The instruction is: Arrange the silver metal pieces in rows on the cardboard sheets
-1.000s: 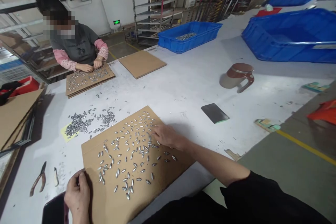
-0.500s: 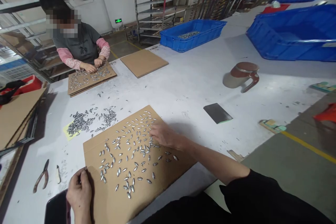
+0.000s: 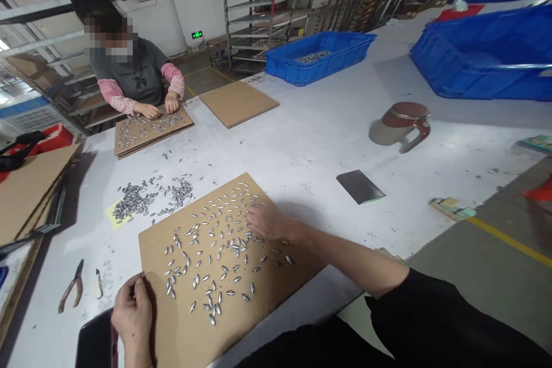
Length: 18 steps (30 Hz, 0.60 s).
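Observation:
A cardboard sheet lies in front of me, dotted with many small silvery spindle-shaped metal pieces. At its left edge my left hand is closed, thumb and fingertips together on the cardboard. My right hand rests low over the far right part of the sheet, among the pieces. Its fingers are bent down and together, and whatever is between the fingertips is hidden. Beyond the sheet's far left side lies a heap of the same metal pieces, partly on a yellow paper.
Pliers, a small knife-like tool and a phone lie at left. To the right are a dark flat block and a lidded mug. Blue bins stand behind. A co-worker handles pieces on stacked cardboard.
The whole view has shifted slightly. Both my hands stay at nearly the same places on the cardboard. The co-worker's hands have moved a little.

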Available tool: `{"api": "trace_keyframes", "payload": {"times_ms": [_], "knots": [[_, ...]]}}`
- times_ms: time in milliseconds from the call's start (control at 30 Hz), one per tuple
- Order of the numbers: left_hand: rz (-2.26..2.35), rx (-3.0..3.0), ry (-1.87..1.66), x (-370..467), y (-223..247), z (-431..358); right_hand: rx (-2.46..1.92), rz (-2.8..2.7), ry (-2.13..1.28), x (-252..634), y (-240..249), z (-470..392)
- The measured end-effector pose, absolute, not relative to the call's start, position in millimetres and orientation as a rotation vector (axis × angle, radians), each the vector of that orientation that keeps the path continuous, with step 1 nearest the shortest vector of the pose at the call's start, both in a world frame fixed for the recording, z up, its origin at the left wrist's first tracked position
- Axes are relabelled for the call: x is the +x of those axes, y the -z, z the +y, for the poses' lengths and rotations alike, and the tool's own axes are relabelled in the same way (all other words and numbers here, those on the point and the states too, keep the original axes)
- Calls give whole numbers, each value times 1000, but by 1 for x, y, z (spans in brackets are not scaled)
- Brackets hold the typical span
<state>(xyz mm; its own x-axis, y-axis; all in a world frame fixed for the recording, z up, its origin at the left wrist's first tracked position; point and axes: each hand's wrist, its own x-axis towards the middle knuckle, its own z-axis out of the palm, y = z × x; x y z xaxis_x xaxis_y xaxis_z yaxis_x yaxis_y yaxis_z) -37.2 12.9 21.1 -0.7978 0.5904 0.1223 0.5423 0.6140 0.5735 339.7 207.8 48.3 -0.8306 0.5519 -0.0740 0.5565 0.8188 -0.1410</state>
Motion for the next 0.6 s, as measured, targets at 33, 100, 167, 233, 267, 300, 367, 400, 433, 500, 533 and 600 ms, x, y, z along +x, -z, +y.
{"api": "trace_keyframes", "payload": {"times_ms": [33, 100, 167, 233, 267, 300, 367, 400, 433, 500, 533, 600], "knots": [[2752, 963, -935, -37, -21, 13, 923, 2958, 258, 340, -49, 208], [2756, 962, -938, -38, -21, 13, 939, 2944, 288, 342, -48, 209], [2757, 968, -940, -39, -20, 14, 949, 2948, 321, 346, -47, 209], [2756, 969, -945, -39, -20, 14, 967, 2955, 365, 349, -45, 207], [2752, 970, -951, -39, -20, 14, 988, 2952, 389, 350, -45, 207], [2747, 972, -955, -39, -20, 14, 1015, 2944, 404, 351, -45, 207], [2745, 967, -953, -38, -21, 14, 1070, 2926, 407, 351, -48, 209], [2744, 964, -948, -38, -21, 14, 1101, 2926, 398, 351, -49, 210], [2743, 963, -941, -37, -21, 14, 1136, 2932, 386, 350, -51, 211], [2739, 968, -940, -37, -22, 13, 1194, 2954, 373, 347, -53, 214], [2737, 971, -942, -37, -22, 13, 1212, 2962, 373, 345, -53, 215], [2740, 969, -947, -37, -22, 13, 1223, 2957, 383, 339, -50, 216]]}}
